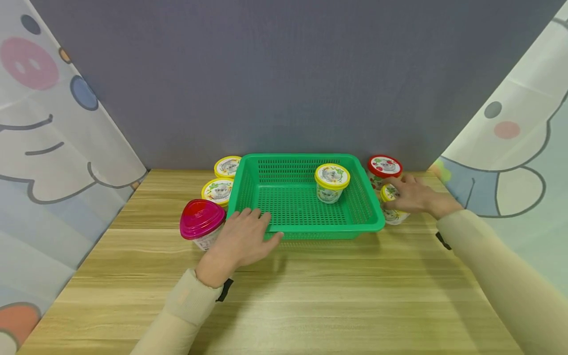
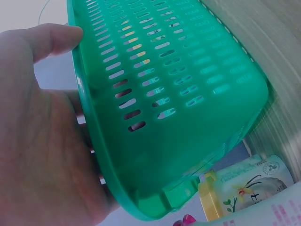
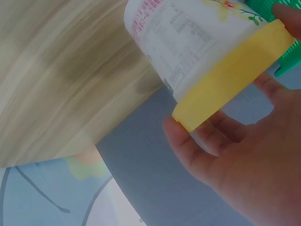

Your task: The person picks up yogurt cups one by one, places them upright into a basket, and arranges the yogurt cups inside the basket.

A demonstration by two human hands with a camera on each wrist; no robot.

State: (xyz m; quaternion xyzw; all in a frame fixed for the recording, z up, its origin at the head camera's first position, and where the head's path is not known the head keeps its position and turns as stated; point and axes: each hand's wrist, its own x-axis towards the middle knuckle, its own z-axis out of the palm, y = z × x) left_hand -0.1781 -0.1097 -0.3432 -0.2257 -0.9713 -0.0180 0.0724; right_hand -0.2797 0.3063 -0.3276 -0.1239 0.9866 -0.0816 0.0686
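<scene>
My left hand (image 1: 241, 236) lies over the near left part of the green basket's (image 1: 310, 229) rim. The left wrist view shows its thumb on the rim and its other fingers partly hidden behind it. Right of the basket, my right hand (image 1: 410, 195) holds a yellow-lidded paper tub (image 1: 396, 216), with thumb and fingers spread round the edge of its lid (image 3: 235, 77). Whether this tub touches the table, I cannot tell. One similar yellow-lidded tub (image 1: 332, 183) stands upright inside the basket, toward its right side.
A red-lidded tub (image 1: 384, 166) stands behind the held one. Left of the basket are two yellow-lidded tubs (image 1: 217, 191) and a tub with a domed pink lid (image 1: 202, 219). A grey panel (image 1: 284, 79) rises behind the wooden table (image 1: 319, 301); printed cloths (image 1: 510, 148) flank it.
</scene>
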